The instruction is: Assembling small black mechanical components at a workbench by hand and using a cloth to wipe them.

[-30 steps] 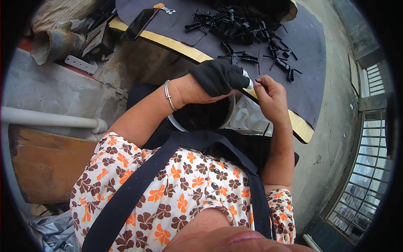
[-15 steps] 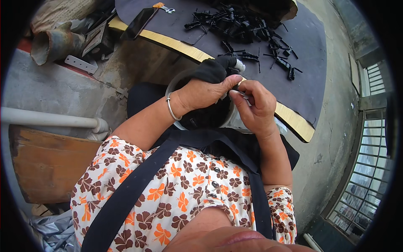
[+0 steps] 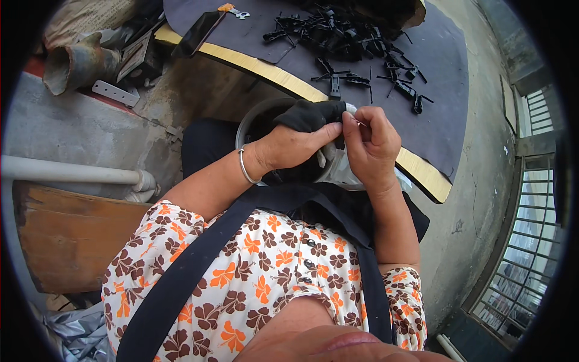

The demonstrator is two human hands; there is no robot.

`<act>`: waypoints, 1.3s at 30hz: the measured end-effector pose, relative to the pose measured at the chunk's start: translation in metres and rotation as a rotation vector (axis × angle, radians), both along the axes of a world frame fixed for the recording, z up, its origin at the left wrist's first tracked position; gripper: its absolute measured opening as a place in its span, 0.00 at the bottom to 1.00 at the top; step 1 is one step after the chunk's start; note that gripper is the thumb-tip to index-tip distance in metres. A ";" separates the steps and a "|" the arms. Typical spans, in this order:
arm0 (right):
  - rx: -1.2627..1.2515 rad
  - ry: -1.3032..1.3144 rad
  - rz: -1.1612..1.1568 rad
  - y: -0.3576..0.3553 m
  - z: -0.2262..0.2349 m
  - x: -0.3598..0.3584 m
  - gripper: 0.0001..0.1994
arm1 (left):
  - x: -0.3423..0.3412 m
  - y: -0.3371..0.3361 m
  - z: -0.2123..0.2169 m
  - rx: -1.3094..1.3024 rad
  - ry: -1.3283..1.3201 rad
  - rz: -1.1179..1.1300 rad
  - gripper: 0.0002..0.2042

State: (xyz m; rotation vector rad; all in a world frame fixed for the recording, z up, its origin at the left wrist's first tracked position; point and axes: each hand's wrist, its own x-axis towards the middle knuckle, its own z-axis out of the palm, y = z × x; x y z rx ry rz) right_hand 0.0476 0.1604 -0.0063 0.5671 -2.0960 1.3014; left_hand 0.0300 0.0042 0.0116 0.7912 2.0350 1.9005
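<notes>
My left hand [image 3: 295,142], in a black finger covering with a white-wrapped fingertip, is closed above the bucket. Its thumb presses toward the fingers, and a small dark piece [image 3: 340,142] shows beside the thumb tip, mostly hidden. Touching the left fingertips, my right hand [image 3: 375,145] is bare, its thumb and forefinger pinched on a thin, pin-like piece [image 3: 360,123]. Below both hands stands a round grey bucket [image 3: 242,130] with dark contents. Just past the fingertips, a black plastic part [image 3: 335,88] lies near the table edge.
A heap of black plastic parts [image 3: 338,36] covers the far side of the dark-topped table [image 3: 265,45], with several strays nearer. A flat dark phone-like slab [image 3: 202,33] and a small wrench [image 3: 241,14] lie at its left. A rusty pipe piece [image 3: 72,66] stands further left.
Both hands have shifted slightly; the left fingers now stretch further right, and the right hand has risen a little, still pinching. The black part beyond the fingertips shows more.
</notes>
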 end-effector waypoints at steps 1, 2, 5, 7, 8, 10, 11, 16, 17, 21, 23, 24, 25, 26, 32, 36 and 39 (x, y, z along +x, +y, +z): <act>-0.060 -0.120 -0.029 0.000 -0.001 0.000 0.06 | -0.003 -0.001 -0.004 -0.011 0.195 -0.031 0.12; -0.122 -0.243 -0.052 -0.002 -0.003 -0.001 0.06 | -0.002 -0.001 -0.005 -0.012 0.193 -0.029 0.12; -0.221 -0.416 0.073 0.007 -0.006 -0.002 0.06 | 0.000 -0.003 -0.007 -0.104 0.139 -0.013 0.13; -0.171 -0.442 0.132 0.013 0.000 -0.003 0.08 | -0.002 -0.005 -0.010 -0.243 0.411 0.151 0.14; -0.123 -0.466 0.188 0.015 0.004 -0.003 0.10 | -0.002 -0.006 -0.010 -0.243 0.412 0.155 0.14; -0.028 -0.469 0.203 0.012 0.008 0.000 0.13 | -0.003 -0.006 -0.012 -0.221 0.337 0.163 0.15; 0.001 -0.490 0.199 0.008 0.007 0.001 0.12 | -0.002 -0.006 -0.013 -0.221 0.336 0.164 0.15; -0.008 -0.544 0.151 0.000 -0.003 0.000 0.12 | 0.001 -0.003 -0.010 -0.362 0.830 0.252 0.12; -0.008 -0.543 0.151 -0.001 -0.007 -0.001 0.12 | 0.001 -0.004 -0.012 -0.362 0.831 0.252 0.12; -0.091 -0.580 0.200 -0.002 -0.015 -0.002 0.12 | 0.000 -0.005 -0.013 -0.407 0.915 0.254 0.13; -0.122 -0.575 0.224 0.001 -0.013 -0.002 0.12 | 0.000 -0.005 -0.011 -0.343 0.856 0.280 0.13; -0.132 -0.565 0.233 0.005 -0.006 -0.001 0.12 | -0.002 -0.007 -0.012 -0.273 0.656 0.230 0.14; -0.143 -0.555 0.242 0.008 0.001 -0.001 0.13 | -0.004 -0.010 -0.012 -0.203 0.456 0.179 0.16; -0.116 -0.597 0.222 0.009 0.011 0.000 0.10 | -0.007 -0.012 -0.008 -0.168 0.339 0.124 0.16; 0.145 -0.512 0.200 0.023 0.008 -0.003 0.05 | -0.010 -0.016 -0.005 -0.006 0.048 0.127 0.18; 0.000 -0.462 0.244 0.018 0.007 -0.001 0.03 | -0.005 -0.012 -0.008 -0.131 0.072 0.084 0.19; -0.235 -0.709 0.319 0.018 0.006 -0.001 0.03 | -0.006 -0.010 -0.008 -0.096 0.172 0.018 0.16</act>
